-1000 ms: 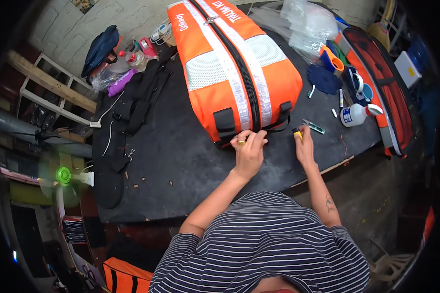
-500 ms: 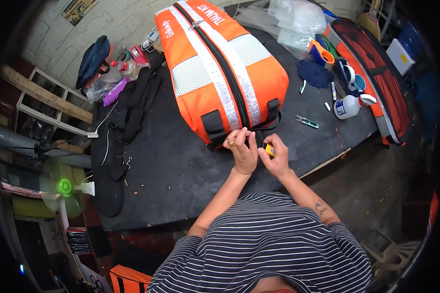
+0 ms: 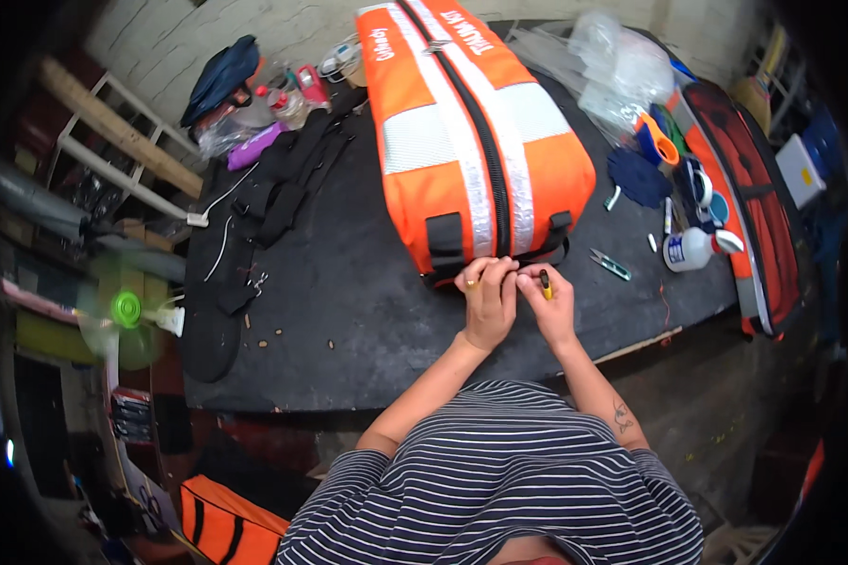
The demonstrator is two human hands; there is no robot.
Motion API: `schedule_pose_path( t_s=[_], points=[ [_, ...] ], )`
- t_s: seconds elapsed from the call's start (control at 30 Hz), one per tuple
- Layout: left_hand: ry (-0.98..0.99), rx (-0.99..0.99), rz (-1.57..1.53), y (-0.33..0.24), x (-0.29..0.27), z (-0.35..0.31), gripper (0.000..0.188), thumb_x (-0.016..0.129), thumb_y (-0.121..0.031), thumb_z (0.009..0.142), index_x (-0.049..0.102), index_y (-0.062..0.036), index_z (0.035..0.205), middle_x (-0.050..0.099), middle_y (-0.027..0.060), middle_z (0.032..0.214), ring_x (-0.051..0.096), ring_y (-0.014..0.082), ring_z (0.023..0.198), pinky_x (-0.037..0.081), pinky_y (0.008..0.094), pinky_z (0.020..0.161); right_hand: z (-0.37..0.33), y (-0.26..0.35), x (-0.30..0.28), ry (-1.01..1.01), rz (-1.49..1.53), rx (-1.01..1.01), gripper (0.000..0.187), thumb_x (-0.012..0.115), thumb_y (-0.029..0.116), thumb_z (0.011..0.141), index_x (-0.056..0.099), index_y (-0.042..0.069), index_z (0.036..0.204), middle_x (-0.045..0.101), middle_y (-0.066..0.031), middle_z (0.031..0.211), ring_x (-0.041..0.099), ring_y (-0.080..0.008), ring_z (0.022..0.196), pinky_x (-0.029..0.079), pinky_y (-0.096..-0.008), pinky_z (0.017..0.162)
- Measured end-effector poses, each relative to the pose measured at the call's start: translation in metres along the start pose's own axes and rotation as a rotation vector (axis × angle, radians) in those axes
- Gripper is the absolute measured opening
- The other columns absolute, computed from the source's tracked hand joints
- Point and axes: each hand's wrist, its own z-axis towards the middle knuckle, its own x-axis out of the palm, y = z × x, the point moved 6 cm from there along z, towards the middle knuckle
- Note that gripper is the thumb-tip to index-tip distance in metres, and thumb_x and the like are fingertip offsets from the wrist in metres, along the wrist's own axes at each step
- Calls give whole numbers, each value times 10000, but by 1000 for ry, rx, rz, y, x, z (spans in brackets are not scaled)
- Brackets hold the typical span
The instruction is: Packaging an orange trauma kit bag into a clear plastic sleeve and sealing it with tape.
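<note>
A large orange bag (image 3: 424, 212) with silver strips, white mesh patches and a long black zipper lies on the black table. My left hand (image 3: 488, 299), with a ring on one finger, is closed on the bag's near end, just below the zipper. What exactly its fingertips pinch there is hidden. Close beside it, my right hand (image 3: 551, 306) is closed round a small yellow and black lighter (image 3: 546, 285). No flame shows. Black webbing loops (image 3: 445, 235) sit on the bag's near corners.
Thread snips (image 3: 611, 265), a white spray bottle (image 3: 690, 250) and an orange tape roll (image 3: 662, 143) lie to the right, before a red-lined open case (image 3: 746, 198). Black straps (image 3: 287, 193) spread on the left. A green fan (image 3: 127, 309) spins beyond the table's left edge.
The view has shifted, so the bag and table sit farther right. My right hand has turned the lighter more upright and come closer to my left fingertips. My left hand stays at the bag's end.
</note>
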Motion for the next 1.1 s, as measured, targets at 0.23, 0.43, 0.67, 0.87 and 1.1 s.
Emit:
schedule_pose_path(
  t_s=[0.23, 0.43, 0.67, 0.87, 1.1],
  points=[
    [208, -983, -837, 24, 21, -81, 151, 650, -173, 853, 605, -62, 945, 591, 10, 878, 543, 140, 867, 424, 248, 747, 3, 4, 8, -30, -18, -44, 129, 602, 98, 897, 595, -9, 826, 593, 4, 781, 503, -53, 740, 421, -214, 674],
    [107, -1380, -2008, 11, 63, -74, 233, 646, -284, 864, 620, -154, 1055, 639, -5, 1019, 542, 121, 1012, 393, 317, 884, -3, 17, 4, -130, -183, -136, 178, 590, 163, 921, 588, 4, 840, 561, 17, 750, 484, -56, 677, 411, -209, 614],
    [-65, -1078, -2099, 23, 50, -50, 244, 635, -214, 869, 644, -56, 1055, 616, 71, 1160, 527, 184, 1136, 370, 352, 1003, -8, 26, 11, -173, -254, -204, 173, 562, 141, 936, 587, 1, 838, 607, -8, 787, 518, -57, 729, 430, -212, 658],
    [-95, -1171, -2080, 26, 62, -48, 363, 625, -361, 849, 639, -51, 1036, 609, 109, 1162, 513, 224, 1173, 388, 380, 1013, -23, -11, 4, -146, -25, -186, 206, 542, 206, 917, 449, 43, 1002, 452, 3, 858, 414, -59, 760, 372, -209, 664],
    [-121, -1333, -1800, 24, 61, -51, 454, 624, -457, 826, 571, -40, 999, 604, 135, 1123, 521, 246, 1152, 421, 373, 972, -33, -12, 13, -184, -470, -283, 288, 645, 230, 815, 459, 12, 848, 432, -100, 774, 447, -217, 681, 393, -320, 622]
  ],
)
